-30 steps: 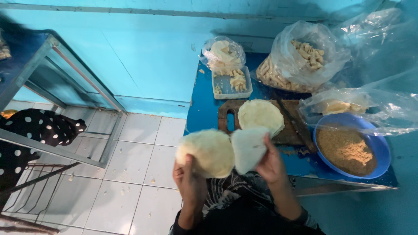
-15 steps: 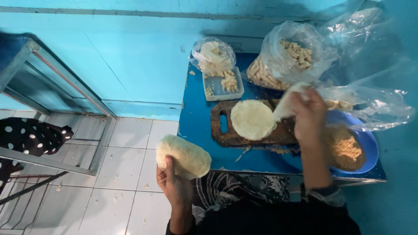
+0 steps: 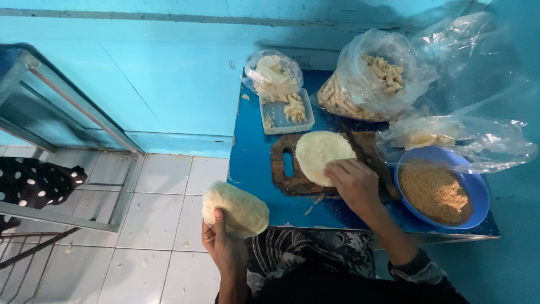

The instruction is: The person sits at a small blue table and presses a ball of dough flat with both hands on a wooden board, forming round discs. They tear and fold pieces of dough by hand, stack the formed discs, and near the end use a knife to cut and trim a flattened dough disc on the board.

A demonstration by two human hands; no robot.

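My left hand (image 3: 222, 245) holds a stack of pale round wrappers (image 3: 236, 209) off the left edge of the blue table (image 3: 253, 169), above the floor tiles. My right hand (image 3: 353, 183) rests flat on the lower right edge of a single round wrapper (image 3: 320, 155) that lies on a dark wooden cutting board (image 3: 284, 180). The fingers of that hand are spread and press on the wrapper; they hold nothing else.
A blue bowl of brown crumbs (image 3: 439, 194) stands right of the board. Behind it are a clear bag of fried sticks (image 3: 371, 79), a smaller bag (image 3: 273, 73), a small tray (image 3: 284, 112) and loose plastic (image 3: 461, 138). A metal frame (image 3: 73, 112) stands at left.
My right hand has come down from the bags at the right, no longer holds a wrapper, and now lies on the wrapper on the board. The left hand still holds the stack.
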